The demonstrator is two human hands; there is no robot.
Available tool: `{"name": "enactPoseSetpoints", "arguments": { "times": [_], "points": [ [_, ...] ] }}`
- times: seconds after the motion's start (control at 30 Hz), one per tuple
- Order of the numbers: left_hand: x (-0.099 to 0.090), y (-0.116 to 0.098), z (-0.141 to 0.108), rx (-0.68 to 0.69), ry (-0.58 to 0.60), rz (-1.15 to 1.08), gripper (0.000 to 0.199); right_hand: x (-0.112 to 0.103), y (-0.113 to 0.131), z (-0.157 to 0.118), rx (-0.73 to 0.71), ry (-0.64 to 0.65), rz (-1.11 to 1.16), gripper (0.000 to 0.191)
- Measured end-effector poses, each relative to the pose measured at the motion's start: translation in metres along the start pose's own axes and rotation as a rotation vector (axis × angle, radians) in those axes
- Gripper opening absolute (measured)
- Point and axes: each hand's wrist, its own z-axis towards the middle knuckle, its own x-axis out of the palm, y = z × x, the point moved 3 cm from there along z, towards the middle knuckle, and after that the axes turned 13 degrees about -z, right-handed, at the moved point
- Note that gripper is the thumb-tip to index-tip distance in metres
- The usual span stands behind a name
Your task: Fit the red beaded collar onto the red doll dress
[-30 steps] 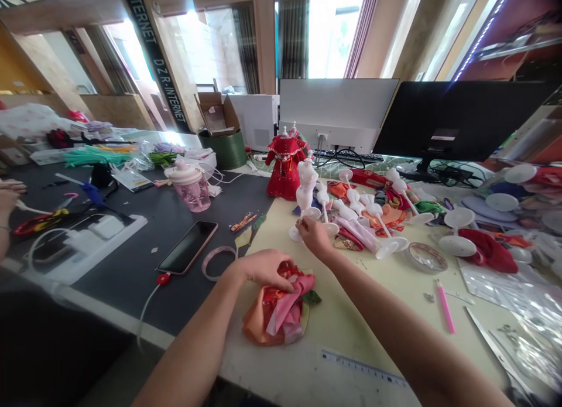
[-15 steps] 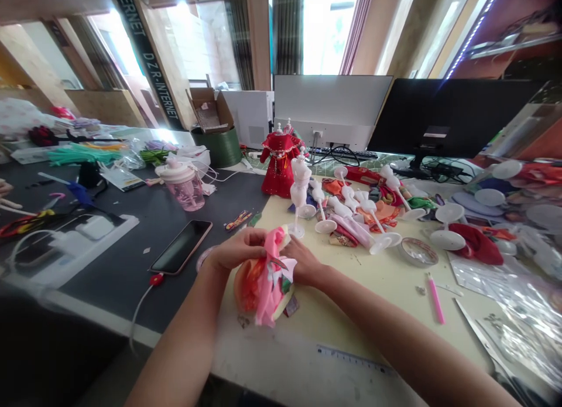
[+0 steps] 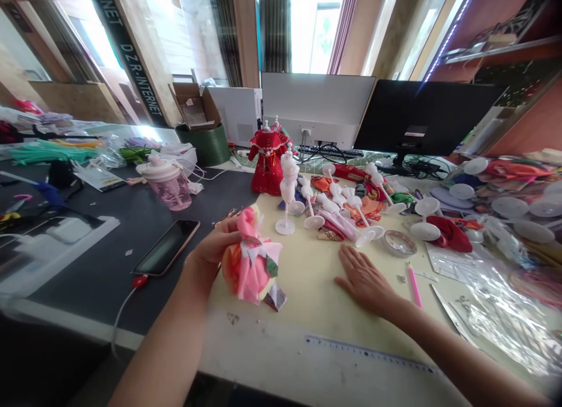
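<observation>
My left hand (image 3: 219, 241) is closed on the upper part of a small pink doll dress (image 3: 256, 265) with orange and green patches. A dark patterned scrap (image 3: 276, 297) shows at the dress's lower right edge. My right hand (image 3: 366, 281) lies on the pale yellow table surface (image 3: 307, 290), palm down with the fingers stretched, holding nothing. Beyond the hands a white mannequin (image 3: 288, 187) stands upright on its round base. Behind it is a red dress (image 3: 267, 161) on another stand.
Several white mannequins (image 3: 346, 202) lie among coloured cloth beyond my right hand. A tape roll (image 3: 399, 243), a pink pen (image 3: 414, 285) and clear bags (image 3: 509, 313) are on the right. Left are a phone (image 3: 167, 248) and a pink cup (image 3: 167, 183). A ruler (image 3: 369, 354) lies near the front.
My right hand has left the pink dress and moved right, down onto the table. My left hand still holds the dress, now more open to view. The camera view has shifted slightly right.
</observation>
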Motion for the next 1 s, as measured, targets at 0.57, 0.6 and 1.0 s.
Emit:
{"name": "enactPoseSetpoints", "arguments": {
  "times": [0.57, 0.6, 1.0],
  "points": [
    [0.007, 0.007, 0.007, 0.007, -0.046, -0.036, 0.029, -0.035, 0.098, 0.097, -0.084, 0.053, 0.205, 0.071],
    [0.007, 0.007, 0.007, 0.002, -0.045, -0.04, 0.029, -0.033, 0.098, 0.1, -0.082, 0.061, 0.207, 0.072],
    [0.012, 0.011, 0.012, -0.03, -0.057, -0.038, 0.03, -0.021, 0.047, 0.042, -0.014, 0.127, 0.159, 0.079]
  ]
}}
